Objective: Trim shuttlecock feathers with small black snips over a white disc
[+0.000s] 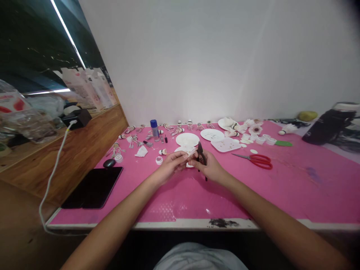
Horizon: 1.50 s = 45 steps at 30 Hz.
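Note:
My left hand [172, 165] is closed, its fingertips pinching a small whitish piece [192, 152] whose exact kind is too small to make out. Dark pliers [200, 150] stand with their jaws upward in my right hand [210, 167], whose fingers wrap round them. Both hands meet above the middle of the pink table [180, 195], fingertips close together. Beneath and behind them lies a white paper plate [181, 149], partly covered by the fingers. Another white plate [187, 139] sits just beyond. A shuttlecock [162, 152] and a small round container [159, 160] rest left of my left hand.
Red-handled scissors [261, 161] lie to the right, near a white tray [225, 144] and several shuttlecocks [255, 129]. At the left are a black tablet [92, 187] and a mouse [109, 163]. A blue-capped bottle [154, 131] stands at the back; a dark flask [329, 123] is far right.

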Each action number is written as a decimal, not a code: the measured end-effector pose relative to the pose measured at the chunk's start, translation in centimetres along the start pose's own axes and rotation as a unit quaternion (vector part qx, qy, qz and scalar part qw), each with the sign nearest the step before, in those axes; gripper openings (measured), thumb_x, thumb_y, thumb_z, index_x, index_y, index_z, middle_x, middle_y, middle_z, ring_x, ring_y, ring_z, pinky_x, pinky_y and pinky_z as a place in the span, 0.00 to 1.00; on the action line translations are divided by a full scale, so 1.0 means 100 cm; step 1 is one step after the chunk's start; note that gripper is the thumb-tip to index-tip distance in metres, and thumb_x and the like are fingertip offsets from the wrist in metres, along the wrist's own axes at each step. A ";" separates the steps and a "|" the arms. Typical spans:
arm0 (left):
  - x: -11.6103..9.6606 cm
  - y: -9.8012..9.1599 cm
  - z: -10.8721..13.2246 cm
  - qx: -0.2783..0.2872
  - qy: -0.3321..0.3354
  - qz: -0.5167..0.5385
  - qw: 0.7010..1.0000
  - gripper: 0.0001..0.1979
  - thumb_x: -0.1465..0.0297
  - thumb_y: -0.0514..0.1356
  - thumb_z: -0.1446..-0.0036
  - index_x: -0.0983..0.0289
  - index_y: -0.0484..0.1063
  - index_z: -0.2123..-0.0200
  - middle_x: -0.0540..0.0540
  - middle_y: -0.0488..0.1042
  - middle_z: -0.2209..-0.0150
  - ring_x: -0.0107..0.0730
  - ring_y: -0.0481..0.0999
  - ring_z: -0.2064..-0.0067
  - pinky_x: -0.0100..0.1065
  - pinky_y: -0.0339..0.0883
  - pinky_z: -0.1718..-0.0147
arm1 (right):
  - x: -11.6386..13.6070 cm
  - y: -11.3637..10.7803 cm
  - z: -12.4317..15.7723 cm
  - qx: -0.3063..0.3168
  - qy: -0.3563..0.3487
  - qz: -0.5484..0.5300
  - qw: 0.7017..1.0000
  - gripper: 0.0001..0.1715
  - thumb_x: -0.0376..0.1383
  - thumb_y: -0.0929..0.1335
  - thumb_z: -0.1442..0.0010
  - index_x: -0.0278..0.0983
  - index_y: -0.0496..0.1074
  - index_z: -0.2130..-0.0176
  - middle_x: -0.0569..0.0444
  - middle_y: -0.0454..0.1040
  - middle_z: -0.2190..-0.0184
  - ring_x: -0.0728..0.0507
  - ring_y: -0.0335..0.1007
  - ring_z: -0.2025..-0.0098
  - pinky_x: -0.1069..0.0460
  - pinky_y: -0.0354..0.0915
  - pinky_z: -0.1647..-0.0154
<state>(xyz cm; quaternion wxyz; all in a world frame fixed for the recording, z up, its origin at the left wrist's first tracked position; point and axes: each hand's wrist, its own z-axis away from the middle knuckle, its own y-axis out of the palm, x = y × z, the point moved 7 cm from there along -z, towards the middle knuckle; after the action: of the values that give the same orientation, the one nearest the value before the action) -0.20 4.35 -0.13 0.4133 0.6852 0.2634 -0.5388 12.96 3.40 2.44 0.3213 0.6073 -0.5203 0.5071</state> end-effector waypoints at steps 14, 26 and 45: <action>-0.004 0.004 0.004 0.036 -0.009 -0.002 0.999 0.17 0.56 0.70 0.42 0.65 0.76 0.63 0.52 0.70 0.69 0.23 0.64 0.71 0.28 0.54 0.71 | 0.003 0.004 0.000 0.040 0.030 -0.010 0.999 0.33 0.54 0.79 0.53 0.41 0.59 0.70 0.57 0.70 0.72 0.45 0.68 0.68 0.48 0.68 0.65; -0.009 0.009 0.005 0.059 0.022 0.014 0.998 0.16 0.59 0.69 0.40 0.67 0.79 0.61 0.55 0.73 0.67 0.30 0.70 0.65 0.31 0.59 0.63 | -0.001 0.008 0.001 0.077 0.027 -0.083 0.993 0.31 0.49 0.81 0.52 0.40 0.60 0.69 0.58 0.69 0.71 0.47 0.66 0.69 0.49 0.67 0.64; -0.001 0.007 0.002 0.040 0.020 0.029 0.999 0.16 0.57 0.68 0.39 0.65 0.77 0.59 0.54 0.73 0.64 0.27 0.69 0.66 0.30 0.59 0.64 | -0.001 0.006 0.000 0.063 0.018 -0.057 0.996 0.28 0.48 0.81 0.52 0.40 0.63 0.69 0.58 0.69 0.72 0.45 0.68 0.68 0.46 0.71 0.62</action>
<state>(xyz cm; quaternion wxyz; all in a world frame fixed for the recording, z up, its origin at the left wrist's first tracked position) 0.21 3.85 0.17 0.3954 0.7192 0.2295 -0.5232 12.36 3.24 2.27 0.3204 0.6456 -0.4460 0.5307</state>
